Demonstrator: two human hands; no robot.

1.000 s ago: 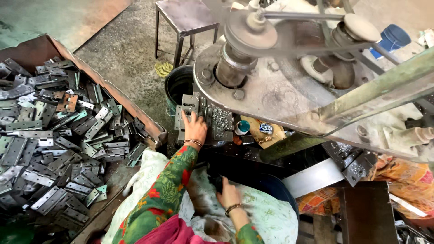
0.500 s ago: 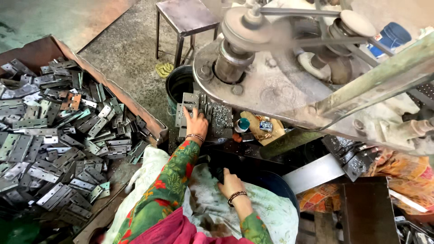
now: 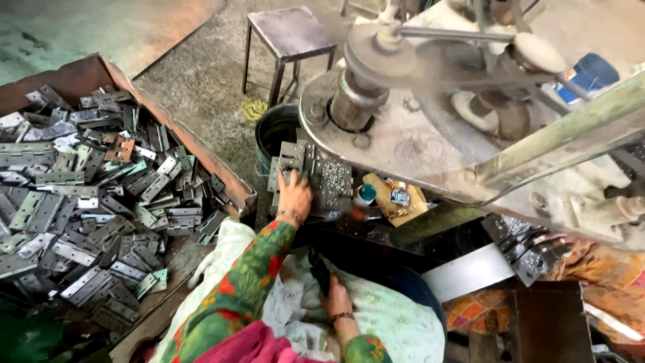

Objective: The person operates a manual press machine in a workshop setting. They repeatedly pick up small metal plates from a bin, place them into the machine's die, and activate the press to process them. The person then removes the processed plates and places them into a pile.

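My left hand [image 3: 294,195] is stretched forward and rests on a stack of grey metal hinge plates [image 3: 293,160] on the machine's bed, fingers curled over them. Beside the stack lies a heap of small shiny metal pieces [image 3: 335,183]. My right hand [image 3: 336,300] is down by my lap over a white patterned cloth [image 3: 386,316], closed around a small dark flat piece [image 3: 320,271] that sticks up from the fingers. Both wrists wear bangles, and the sleeves are green with red flowers.
A large press machine [image 3: 410,144] with a round flywheel fills the upper right. A rusty bin [image 3: 201,158] on the left holds several loose hinge plates [image 3: 87,195]. A black bucket [image 3: 274,131] and a metal stool [image 3: 289,33] stand behind.
My left hand stays on the hinge stack, shifted a little toward it. My right hand has drawn back slightly toward my lap and now shows the dark piece upright.
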